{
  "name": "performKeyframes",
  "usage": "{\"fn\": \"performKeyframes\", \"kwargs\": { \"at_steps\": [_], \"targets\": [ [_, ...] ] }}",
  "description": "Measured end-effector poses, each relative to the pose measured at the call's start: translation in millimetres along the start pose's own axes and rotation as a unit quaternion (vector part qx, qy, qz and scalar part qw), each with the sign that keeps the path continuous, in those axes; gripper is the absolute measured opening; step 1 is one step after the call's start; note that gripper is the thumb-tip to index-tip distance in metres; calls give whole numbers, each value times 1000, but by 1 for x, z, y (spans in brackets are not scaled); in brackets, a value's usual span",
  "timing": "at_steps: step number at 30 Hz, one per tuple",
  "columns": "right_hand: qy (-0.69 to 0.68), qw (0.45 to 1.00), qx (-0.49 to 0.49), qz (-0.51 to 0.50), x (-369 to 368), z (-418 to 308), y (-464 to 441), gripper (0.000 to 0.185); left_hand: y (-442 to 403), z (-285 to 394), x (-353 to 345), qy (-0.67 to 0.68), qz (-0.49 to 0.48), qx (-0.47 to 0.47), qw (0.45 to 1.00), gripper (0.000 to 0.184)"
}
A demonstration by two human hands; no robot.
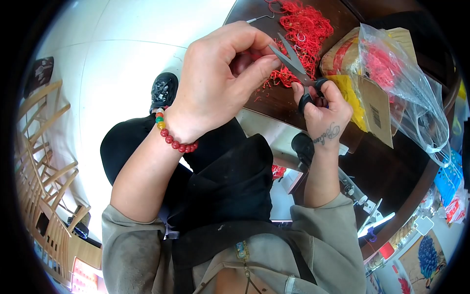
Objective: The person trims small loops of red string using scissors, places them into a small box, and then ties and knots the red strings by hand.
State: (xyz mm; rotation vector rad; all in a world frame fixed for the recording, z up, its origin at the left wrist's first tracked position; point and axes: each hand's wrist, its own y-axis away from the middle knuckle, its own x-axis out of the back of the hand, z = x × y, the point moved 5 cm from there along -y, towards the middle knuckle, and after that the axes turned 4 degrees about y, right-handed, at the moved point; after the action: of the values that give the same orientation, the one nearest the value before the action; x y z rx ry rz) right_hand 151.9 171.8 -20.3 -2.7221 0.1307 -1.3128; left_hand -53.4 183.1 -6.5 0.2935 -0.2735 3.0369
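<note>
My left hand (218,81), with a beaded bracelet (176,143) at the wrist, is raised with thumb and forefinger pinched together. Whatever lies between those fingertips is too small or hidden to make out. Black-handled scissors (295,65) are in my right hand (327,111), thumb and fingers through the loops. Their blades stand apart, with the tips close to the left fingertips. Behind the blades, a tangled heap of red cords (307,29) lies on the dark brown table (274,104).
A thin hooked metal tool (262,18) lies by the cords. To the right are an opened cardboard box (379,110) and a clear plastic bag (416,98) with pink-red contents. Wooden chairs (46,196) stand at far left on the pale floor (132,29).
</note>
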Motion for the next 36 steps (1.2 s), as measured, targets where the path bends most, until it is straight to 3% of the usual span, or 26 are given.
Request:
{"fn": "performKeyframes", "kwargs": {
  "at_steps": [10,16,28,31,34,36],
  "targets": [
    [-13,1000,-4,16,0,3,0,28,1,-1,-1,19,-18,-3,1000,11],
    [11,999,29,23,5,-1,-1,19,1,0,0,17,-15,-11,1000,11],
    [84,987,128,55,9,-2,-4,20,1,0,2,-8,-6,-34,999,10],
    [77,993,88,22,6,2,-3,24,1,0,2,-12,-4,-29,999,9],
    [-149,988,-45,-24,-2,19,1,25,-1,-2,1,-1,-11,-6,1000,10],
    [-310,949,-53,-37,-6,8,2,25,0,-3,0,8,-19,17,1000,10]
  ]
}}
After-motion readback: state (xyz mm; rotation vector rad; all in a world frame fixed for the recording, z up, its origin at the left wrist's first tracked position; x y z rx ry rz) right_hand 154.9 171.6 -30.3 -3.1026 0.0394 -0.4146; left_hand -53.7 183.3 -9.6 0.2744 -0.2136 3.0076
